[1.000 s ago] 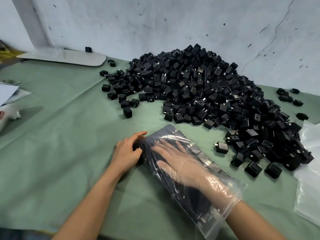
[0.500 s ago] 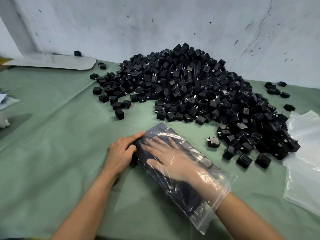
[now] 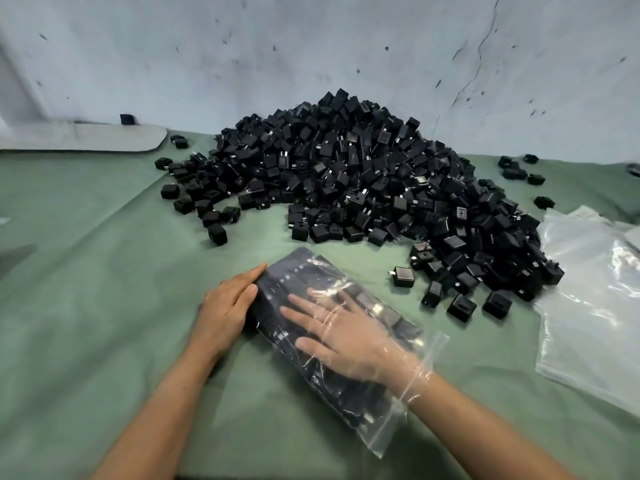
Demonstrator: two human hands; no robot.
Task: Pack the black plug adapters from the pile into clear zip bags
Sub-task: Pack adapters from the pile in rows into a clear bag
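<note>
A big pile of black plug adapters point(image 3: 360, 181) lies on the green cloth against the wall. In front of it a clear zip bag point(image 3: 298, 282) filled with adapters lies flat, its mouth toward me. My right hand point(image 3: 343, 336) is inside the bag up to the wrist, fingers spread flat on the adapters. My left hand point(image 3: 228, 306) presses flat against the bag's left side from outside, fingers straight. One loose adapter point(image 3: 403, 276) sits just right of the bag.
A stack of empty clear bags point(image 3: 588, 299) lies at the right. Stray adapters point(image 3: 519, 173) dot the cloth beyond it. A pale flat board point(image 3: 83, 136) rests at the back left by the wall. Green cloth point(image 3: 86, 289) covers the table.
My view has shifted to the right, so the scene slid left. Both hands stay on the bag; the left hand's fingers have straightened along its side.
</note>
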